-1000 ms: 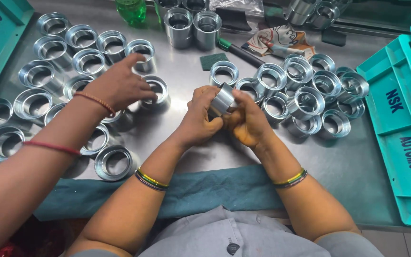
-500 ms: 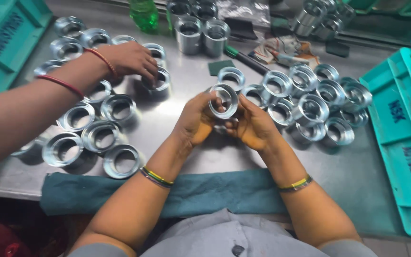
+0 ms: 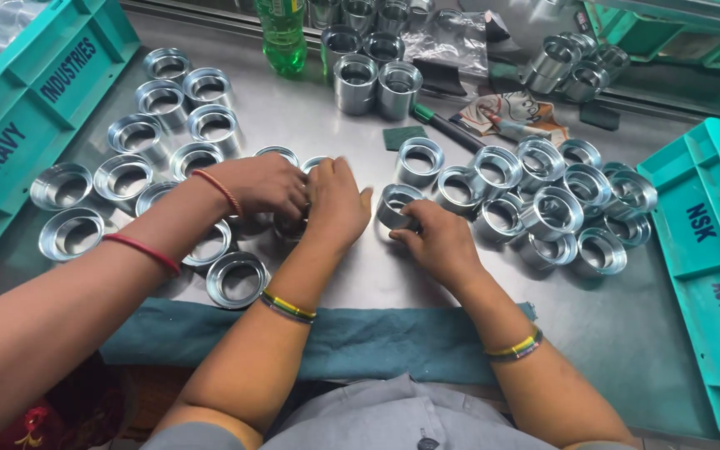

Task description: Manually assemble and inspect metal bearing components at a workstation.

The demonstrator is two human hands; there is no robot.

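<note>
resting on the steel table (image 3: 335, 275), the right hand (image 3: 435, 237) curls its fingers around a metal ring (image 3: 397, 206); the left hand (image 3: 335, 200) lies half-closed over another ring (image 3: 289, 227), beside a co-worker's hand (image 3: 264, 183).

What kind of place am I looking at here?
Probably a factory workbench where machined parts are sorted or checked: dozens of shiny round metal rings crowd a steel table, with teal plastic crates at both sides.
</note>
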